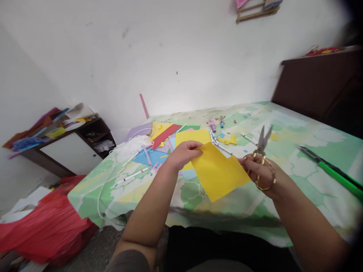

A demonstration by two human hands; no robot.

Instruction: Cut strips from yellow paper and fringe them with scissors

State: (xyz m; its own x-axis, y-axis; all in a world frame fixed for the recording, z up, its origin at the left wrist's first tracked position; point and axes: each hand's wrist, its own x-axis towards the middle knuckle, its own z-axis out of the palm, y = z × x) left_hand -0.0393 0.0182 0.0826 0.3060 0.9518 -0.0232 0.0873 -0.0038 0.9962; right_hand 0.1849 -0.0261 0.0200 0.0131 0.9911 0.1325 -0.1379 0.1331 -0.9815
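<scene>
A sheet of yellow paper (219,173) with a notch in its upper right edge is held up over the near side of the table. My left hand (185,153) pinches its upper left corner between thumb and fingers. At the right corner, my right hand (259,172) grips the paper with its fingertips. Gold-handled scissors (263,141) hang on that same hand, their handles around its fingers and their blades pointing up and slightly parted. Behind the held sheet lies another yellow sheet (193,138) on the table.
Coloured paper, markers (133,175) and yellow scraps (228,140) lie across the patterned tablecloth (286,132). White cord (133,145) is heaped at the left. A green-handled cutter (334,173) lies at the right. A red plastic bag (53,226) and low cabinet (70,151) stand left of the table.
</scene>
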